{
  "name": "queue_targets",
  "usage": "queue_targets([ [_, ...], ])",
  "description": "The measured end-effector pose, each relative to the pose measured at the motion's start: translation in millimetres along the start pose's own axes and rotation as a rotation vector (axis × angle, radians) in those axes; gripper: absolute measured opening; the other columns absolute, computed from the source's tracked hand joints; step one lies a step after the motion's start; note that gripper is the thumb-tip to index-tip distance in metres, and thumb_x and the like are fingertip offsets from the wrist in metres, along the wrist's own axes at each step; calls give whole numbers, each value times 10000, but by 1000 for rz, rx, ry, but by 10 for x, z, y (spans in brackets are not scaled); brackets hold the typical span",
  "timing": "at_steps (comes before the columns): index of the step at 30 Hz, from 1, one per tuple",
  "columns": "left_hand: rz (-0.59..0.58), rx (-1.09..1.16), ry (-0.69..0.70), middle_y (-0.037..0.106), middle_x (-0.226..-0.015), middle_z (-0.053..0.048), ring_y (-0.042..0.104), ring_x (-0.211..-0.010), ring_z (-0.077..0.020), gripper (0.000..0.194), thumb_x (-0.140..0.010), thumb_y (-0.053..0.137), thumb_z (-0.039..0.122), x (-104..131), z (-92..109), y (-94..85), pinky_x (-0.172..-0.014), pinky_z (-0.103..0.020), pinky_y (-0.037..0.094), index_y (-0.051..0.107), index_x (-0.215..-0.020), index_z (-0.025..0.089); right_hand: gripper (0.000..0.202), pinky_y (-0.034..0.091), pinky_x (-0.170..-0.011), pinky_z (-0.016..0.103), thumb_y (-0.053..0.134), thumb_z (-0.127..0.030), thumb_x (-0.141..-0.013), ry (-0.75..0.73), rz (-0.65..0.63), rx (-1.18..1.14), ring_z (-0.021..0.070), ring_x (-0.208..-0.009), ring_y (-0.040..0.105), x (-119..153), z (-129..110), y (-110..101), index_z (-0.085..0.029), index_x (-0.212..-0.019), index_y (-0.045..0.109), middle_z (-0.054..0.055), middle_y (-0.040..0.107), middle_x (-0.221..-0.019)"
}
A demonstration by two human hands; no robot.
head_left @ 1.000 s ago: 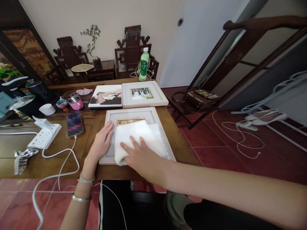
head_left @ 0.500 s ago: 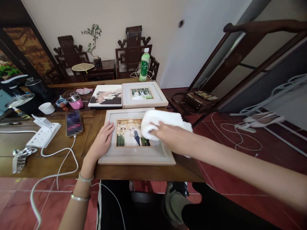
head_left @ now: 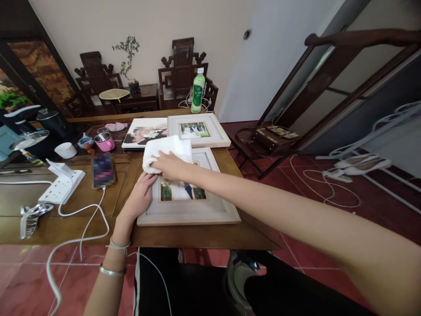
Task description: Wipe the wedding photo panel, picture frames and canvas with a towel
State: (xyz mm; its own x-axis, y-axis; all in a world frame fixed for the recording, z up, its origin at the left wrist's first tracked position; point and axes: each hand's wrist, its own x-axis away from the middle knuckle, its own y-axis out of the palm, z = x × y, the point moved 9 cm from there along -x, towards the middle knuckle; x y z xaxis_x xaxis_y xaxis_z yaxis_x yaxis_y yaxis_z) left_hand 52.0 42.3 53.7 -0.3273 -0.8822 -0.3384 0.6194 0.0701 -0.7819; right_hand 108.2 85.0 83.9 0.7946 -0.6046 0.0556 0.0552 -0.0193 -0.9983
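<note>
White cloth (head_left: 174,148), its fold grasped in the fingers of my right hand (head_left: 171,166), covers the far left corner of the picture frame (head_left: 184,209) by the near edge of the table (head_left: 204,237), my left hand (head_left: 141,196) resting unclenched on the frame's left side, seemingly against sliding.

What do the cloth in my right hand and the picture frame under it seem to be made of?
The cloth looks like soft terry or microfibre, matte white, judging by its fuzzy surface. The picture frame seems to be pale wood, fairly matte, given its light beige tone, though wood-look plastic is possible.
</note>
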Motion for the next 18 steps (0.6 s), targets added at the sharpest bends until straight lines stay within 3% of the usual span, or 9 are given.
queue_targets([
  [7, 22, -13, -30, 574, -1348, -102, 417, -1353, -249, 421, -882, 369, 142, 13, -131, 33, -1138, -497, 325, 640, -1204, 157, 465, 374, -965, 571, 460, 14, -802, 91, -116, 122, 370, -1363, 267, 463, 349, 141, -171, -1205, 597, 149, 381, -1478],
  [13, 9, -74, -59, 599, -1319, -97, 443, -1335, -262, 470, -795, 371, 60, -52, -173, 75, -1127, -504, 348, 678, -1140, 149, 584, 438, -918, 513, 387, 101, -726, 198, -162, 143, 364, -1343, 331, 986, 765, 266, -148, -1203, 614, 151, 394, -1478],
  [18, 51, -98, -71, 626, -1283, -94, 468, -1315, -263, 477, -766, 366, 34, -70, -158, 58, -1121, -492, 370, 696, -1092, 145, 653, 348, -1008, 592, 372, 126, -706, 210, -177, 150, 385, -1397, 231, 1235, 741, 321, -140, -1265, 579, 150, 308, -1526],
])
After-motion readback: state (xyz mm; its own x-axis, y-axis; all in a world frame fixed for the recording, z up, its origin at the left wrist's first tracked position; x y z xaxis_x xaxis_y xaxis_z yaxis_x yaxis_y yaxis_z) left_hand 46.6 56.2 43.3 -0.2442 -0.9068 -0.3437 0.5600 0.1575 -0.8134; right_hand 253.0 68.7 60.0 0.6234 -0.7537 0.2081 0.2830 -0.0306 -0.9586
